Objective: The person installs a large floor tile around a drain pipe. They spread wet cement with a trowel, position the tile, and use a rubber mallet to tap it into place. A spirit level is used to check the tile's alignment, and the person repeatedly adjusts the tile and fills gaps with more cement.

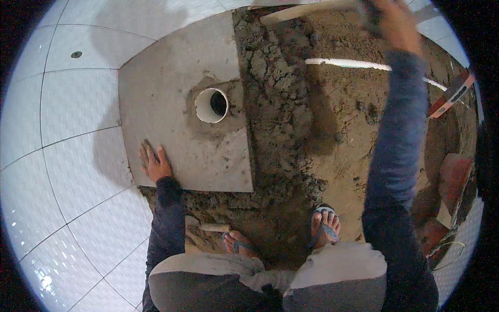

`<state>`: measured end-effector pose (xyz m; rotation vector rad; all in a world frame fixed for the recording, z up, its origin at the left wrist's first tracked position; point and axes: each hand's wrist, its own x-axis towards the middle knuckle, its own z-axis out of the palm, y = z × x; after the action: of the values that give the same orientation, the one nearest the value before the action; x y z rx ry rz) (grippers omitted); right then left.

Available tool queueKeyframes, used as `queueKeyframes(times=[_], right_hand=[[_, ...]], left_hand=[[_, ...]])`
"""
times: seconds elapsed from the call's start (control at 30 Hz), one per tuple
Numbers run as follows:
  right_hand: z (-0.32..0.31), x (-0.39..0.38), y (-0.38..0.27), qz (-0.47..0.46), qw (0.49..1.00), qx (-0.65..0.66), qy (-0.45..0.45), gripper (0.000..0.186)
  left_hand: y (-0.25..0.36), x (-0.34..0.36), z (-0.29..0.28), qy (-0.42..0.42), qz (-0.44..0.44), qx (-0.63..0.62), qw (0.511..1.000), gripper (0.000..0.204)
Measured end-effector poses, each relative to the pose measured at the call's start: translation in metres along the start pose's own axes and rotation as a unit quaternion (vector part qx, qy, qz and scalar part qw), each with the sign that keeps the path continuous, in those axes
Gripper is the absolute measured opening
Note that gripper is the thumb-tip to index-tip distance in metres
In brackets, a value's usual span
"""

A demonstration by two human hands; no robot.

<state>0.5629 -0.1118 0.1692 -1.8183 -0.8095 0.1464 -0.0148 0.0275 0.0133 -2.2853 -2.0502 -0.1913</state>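
Note:
My left hand (156,165) rests flat, fingers spread, on the left side of a large grey tile (171,114). A white pipe (209,105) opens through a round hole in that tile, with mortar smeared around it. At the upper right, my right hand (396,31) is blurred by motion. Its fingers close around the dark end of a wooden-handled tool (306,10); the tool's exact kind is unclear. The pale wooden length reaches left toward the tile's far right corner. Rough wet mortar (275,99) borders the tile's right and near edges.
Textured white tiles (78,104) cover the left, one with a small drain (76,54). A white pipe length (348,63) lies across the sand (348,156). A red spirit level (452,94) and reddish pieces (455,179) lie at right. A wooden-handled trowel (214,227) lies by my left foot.

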Motion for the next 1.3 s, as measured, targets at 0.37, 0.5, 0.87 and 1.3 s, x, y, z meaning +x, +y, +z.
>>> queueKeyframes(times=[0.37,0.5,0.87,1.3], right_hand=[[-0.001,0.015,-0.002,0.001,0.996,0.079,-0.039,0.057],[0.065,0.000,0.021,0.040,0.999,-0.003,0.032,0.060],[0.016,0.002,0.022,0.009,0.995,0.088,0.034,0.043],[-0.237,-0.110,0.082,0.056,0.852,-0.277,-0.441,0.067]], left_hand=[[0.000,0.001,-0.001,-0.001,0.004,-0.008,1.000,0.068],[0.004,0.000,-0.003,0.004,0.000,-0.024,1.000,0.067],[0.005,0.001,-0.005,0.004,0.004,-0.012,1.000,0.067],[-0.053,0.019,0.045,0.019,0.061,0.039,0.997,0.057]])
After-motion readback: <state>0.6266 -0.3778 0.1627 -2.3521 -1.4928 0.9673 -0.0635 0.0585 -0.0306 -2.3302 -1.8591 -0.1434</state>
